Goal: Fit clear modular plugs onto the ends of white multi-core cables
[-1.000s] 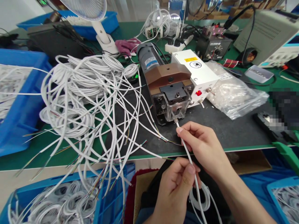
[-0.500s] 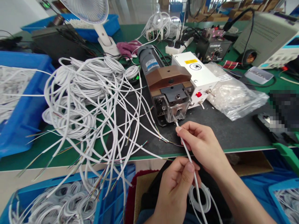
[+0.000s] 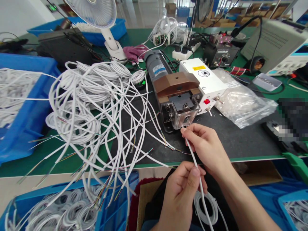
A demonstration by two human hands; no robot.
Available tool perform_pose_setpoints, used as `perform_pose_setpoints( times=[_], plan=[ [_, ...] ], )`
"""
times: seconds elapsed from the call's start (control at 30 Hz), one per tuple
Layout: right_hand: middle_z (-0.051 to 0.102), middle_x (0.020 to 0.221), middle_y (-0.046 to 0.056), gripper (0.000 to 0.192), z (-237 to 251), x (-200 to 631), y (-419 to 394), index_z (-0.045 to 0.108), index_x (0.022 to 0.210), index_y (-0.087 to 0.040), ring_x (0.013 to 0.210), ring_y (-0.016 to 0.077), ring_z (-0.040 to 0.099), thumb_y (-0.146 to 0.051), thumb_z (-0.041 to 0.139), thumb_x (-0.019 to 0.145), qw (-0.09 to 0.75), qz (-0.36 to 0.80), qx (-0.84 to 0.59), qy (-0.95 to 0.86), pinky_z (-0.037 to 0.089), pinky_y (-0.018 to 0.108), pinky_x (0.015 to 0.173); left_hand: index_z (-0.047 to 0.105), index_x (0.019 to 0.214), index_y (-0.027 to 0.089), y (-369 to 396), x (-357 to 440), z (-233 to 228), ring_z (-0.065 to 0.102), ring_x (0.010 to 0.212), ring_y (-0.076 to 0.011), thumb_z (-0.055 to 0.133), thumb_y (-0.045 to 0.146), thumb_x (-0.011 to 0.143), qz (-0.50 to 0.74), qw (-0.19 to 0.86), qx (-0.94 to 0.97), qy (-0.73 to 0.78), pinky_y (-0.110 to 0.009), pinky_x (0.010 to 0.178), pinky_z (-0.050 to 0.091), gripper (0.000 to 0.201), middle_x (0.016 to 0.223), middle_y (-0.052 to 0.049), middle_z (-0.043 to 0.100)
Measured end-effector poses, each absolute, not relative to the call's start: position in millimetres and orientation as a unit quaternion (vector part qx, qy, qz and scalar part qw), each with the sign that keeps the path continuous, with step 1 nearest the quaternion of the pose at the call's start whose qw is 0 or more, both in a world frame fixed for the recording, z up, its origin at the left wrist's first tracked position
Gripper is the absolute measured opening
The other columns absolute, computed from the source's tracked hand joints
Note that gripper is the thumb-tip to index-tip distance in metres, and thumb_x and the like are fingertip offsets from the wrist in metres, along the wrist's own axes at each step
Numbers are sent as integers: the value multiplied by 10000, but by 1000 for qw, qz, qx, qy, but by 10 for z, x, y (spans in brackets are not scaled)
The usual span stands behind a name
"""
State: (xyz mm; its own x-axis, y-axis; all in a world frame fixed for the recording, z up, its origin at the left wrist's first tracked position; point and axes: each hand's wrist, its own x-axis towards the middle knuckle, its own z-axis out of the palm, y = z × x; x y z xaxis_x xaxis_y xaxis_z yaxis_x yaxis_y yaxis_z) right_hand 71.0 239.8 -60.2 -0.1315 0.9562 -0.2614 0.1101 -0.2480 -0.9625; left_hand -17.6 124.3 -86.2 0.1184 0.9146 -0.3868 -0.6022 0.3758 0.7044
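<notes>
My right hand (image 3: 207, 147) pinches a white cable (image 3: 192, 156) near its tip, which sits right at the clear-fronted mouth of a small bench machine (image 3: 177, 98) with a brown top and grey motor. My left hand (image 3: 181, 192) grips the same cable lower down, at the table's front edge. The rest of that cable hangs coiled in my lap (image 3: 206, 208). A big tangle of white cables (image 3: 96, 99) with stripped coloured ends lies left of the machine on the black mat (image 3: 240, 138).
A white control box (image 3: 204, 78) adjoins the machine, with a clear plastic bag (image 3: 245, 102) to its right. Blue bins of cables stand at the left (image 3: 26, 106), front left (image 3: 72, 208) and bottom right. A desk fan (image 3: 96, 16), soldering station (image 3: 221, 53) and beige instrument (image 3: 276, 45) stand behind.
My right hand has pushed the cable tip a little closer into the machine's mouth. The view has tilted slightly; my left hand keeps its grip.
</notes>
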Motion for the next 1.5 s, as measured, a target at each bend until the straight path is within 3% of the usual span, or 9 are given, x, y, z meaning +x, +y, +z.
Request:
perform_pose_setpoints(
  times=[0.5,0.77,1.0,1.1,1.5],
  plan=[
    [589,612,-46,355,-624,752,2383,624,707,-204,565,119,442,-399,702,993,352,546,-548,-527,327,278,544,704,961,140,1223,-158,-824,532,678,-121,687,506,1062,521,703,205,439,-239,692,416,380,715,-6,633],
    [535,639,-48,399,-464,1040,1971,602,733,-212,593,125,452,-479,730,999,350,537,-556,-529,365,254,551,736,923,140,1065,-331,-816,619,732,-162,684,531,1051,433,701,333,459,-265,726,480,415,768,-46,687],
    [564,649,-26,370,-331,1268,1469,650,730,-217,593,137,479,-483,787,948,372,539,-577,-487,387,241,531,714,1271,220,1182,-285,-628,718,938,-170,687,392,1077,532,590,334,508,-259,859,570,261,1088,-70,788],
    [545,639,-24,392,-286,1285,1344,644,720,-216,577,135,466,-503,772,954,370,536,-581,-487,388,238,518,732,1305,258,1244,-220,-549,736,1103,-178,718,333,1065,543,588,351,487,-249,963,570,252,1208,-61,791],
    [555,626,-15,365,-292,1443,1042,634,727,-236,530,146,494,-478,728,983,372,469,-600,-531,396,261,490,771,1193,228,1166,-101,-399,776,1015,-148,706,250,1076,536,625,373,428,-204,907,583,135,1095,-40,840]
  ],
)
